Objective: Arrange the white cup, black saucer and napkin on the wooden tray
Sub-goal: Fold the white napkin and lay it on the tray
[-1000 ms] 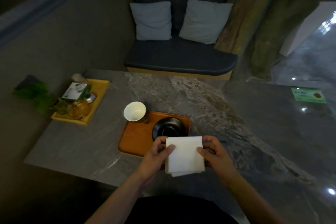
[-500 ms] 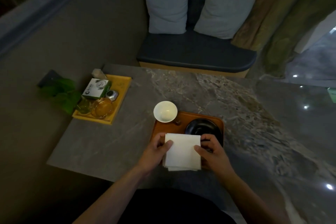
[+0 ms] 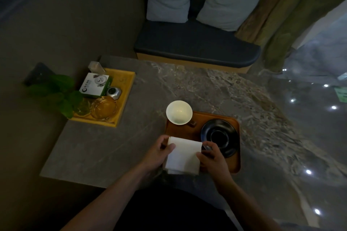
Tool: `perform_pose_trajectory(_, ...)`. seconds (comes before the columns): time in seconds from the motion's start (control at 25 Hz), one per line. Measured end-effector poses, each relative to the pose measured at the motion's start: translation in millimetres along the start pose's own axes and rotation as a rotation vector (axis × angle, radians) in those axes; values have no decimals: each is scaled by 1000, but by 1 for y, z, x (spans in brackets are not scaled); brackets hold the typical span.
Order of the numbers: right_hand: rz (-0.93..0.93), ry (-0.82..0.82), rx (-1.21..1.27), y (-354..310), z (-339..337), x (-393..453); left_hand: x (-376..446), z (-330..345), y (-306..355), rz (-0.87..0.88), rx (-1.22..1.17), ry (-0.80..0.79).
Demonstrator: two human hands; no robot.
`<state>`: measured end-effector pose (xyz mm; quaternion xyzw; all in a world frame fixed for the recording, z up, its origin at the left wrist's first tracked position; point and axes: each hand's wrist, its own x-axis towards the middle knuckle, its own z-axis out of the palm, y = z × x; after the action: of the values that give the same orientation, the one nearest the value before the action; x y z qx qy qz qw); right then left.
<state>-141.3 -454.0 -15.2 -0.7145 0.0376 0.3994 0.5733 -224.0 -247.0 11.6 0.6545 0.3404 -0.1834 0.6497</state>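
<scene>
A folded white napkin lies over the near left part of the wooden tray, held at both sides. My left hand grips its left edge, thumb on top. My right hand pinches its right edge. The white cup stands upright at the tray's far left corner. The black saucer rests on the right half of the tray, just beyond my right hand.
A yellow tray at the table's far left holds a small box, a metal piece and glass dishes, with a green plant beside it. A dark bench with two pillows stands behind the stone table.
Both hands have carried the napkin forward and down onto the near left part of the tray. The camera has shifted, so the tray sits further right in view.
</scene>
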Motion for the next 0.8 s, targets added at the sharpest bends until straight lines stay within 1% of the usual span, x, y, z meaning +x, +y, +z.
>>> perform_pose_trajectory(0.12,25,35,-27,5,9,12,14,-8,-6,-37,3,11)
perform_pose_trajectory(0.24,51,15,-64,6,15,26,29,-12,-9,-62,28,43)
perform_pose_trajectory(0.32,56,-1,-116,4,20,33,39,-11,-11,-41,121,79)
perform_pose_trajectory(0.44,63,20,-229,4,28,43,51,-7,-15,4,304,115)
perform_pose_trajectory(0.68,8,97,-554,6,40,52,57,5,-25,98,583,187)
perform_pose_trajectory(0.8,-13,115,-680,9,43,51,60,7,-28,129,666,196)
